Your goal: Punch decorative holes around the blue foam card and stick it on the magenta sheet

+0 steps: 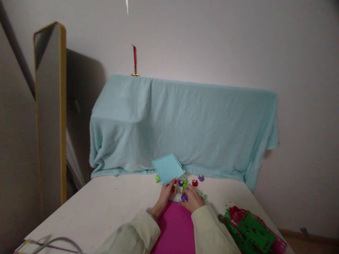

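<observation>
My left hand [164,197] holds a light blue sheet [167,168] by its lower edge, tilted up above the white table [106,208]. Its edge is punched with small holes. My right hand [192,200] is closed on a purple craft punch [184,197] at the sheet's lower part. A magenta sheet [175,227] lies flat between my forearms. Small punches sit just beyond my hands: a green one [157,179], a purple one [180,183], a red one [195,182] and another purple one [201,177].
A stack of punched green and red sheets [250,229] lies at the right front. A light blue blanket [182,127] covers something bulky at the back of the table. A tall yellow-framed mirror [50,109] leans at the left. Cables [47,243] lie at the front left.
</observation>
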{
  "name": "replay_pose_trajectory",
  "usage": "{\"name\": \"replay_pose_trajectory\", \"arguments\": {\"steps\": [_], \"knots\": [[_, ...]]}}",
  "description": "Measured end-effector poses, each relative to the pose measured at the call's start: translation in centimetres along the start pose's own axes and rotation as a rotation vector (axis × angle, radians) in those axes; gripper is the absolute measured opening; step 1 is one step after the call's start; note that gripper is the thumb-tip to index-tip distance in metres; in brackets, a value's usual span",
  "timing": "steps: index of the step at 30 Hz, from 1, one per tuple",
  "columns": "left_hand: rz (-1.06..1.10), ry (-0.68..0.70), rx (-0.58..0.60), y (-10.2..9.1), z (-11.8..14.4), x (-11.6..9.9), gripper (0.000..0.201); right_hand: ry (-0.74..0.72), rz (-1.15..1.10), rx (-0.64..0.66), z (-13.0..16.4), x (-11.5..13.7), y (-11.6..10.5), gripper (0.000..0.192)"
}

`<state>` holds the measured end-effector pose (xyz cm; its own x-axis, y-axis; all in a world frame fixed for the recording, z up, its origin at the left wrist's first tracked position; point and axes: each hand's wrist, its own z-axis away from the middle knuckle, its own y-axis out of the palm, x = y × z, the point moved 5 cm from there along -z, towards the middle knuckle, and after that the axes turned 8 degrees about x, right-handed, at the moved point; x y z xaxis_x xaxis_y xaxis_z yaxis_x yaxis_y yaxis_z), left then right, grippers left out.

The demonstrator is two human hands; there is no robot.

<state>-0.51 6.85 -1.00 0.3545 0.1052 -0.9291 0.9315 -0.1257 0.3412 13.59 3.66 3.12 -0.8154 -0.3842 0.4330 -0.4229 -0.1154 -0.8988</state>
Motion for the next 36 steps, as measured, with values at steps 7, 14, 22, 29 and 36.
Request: {"name": "replay_pose_trajectory", "arguments": {"steps": [7,14,22,29,36], "knots": [[0.025,0.026,0.028,-0.2,-0.4,0.5,0.05,-0.084,-0.166,0.017,0.5,-0.2,0.8,0.037],[0.039,0.008,0.023,-0.2,-0.8,1.2,0.057,-0.115,-0.156,-0.017,-0.5,-1.1,1.7,0.03],[0.145,0.037,-0.029,-0.7,-0.5,0.5,0.05,-0.124,-0.326,-0.165,-0.9,-0.7,0.1,0.026],[0.204,0.056,-0.07,-1.1,-0.8,0.6,0.042,-0.064,-0.616,-0.565,-1.0,-1.1,-1.2,0.038],[0.227,-0.013,-0.023,-0.9,-0.8,0.5,0.035,-0.056,-1.328,-0.485,-2.8,-1.4,1.8,0.045]]}}
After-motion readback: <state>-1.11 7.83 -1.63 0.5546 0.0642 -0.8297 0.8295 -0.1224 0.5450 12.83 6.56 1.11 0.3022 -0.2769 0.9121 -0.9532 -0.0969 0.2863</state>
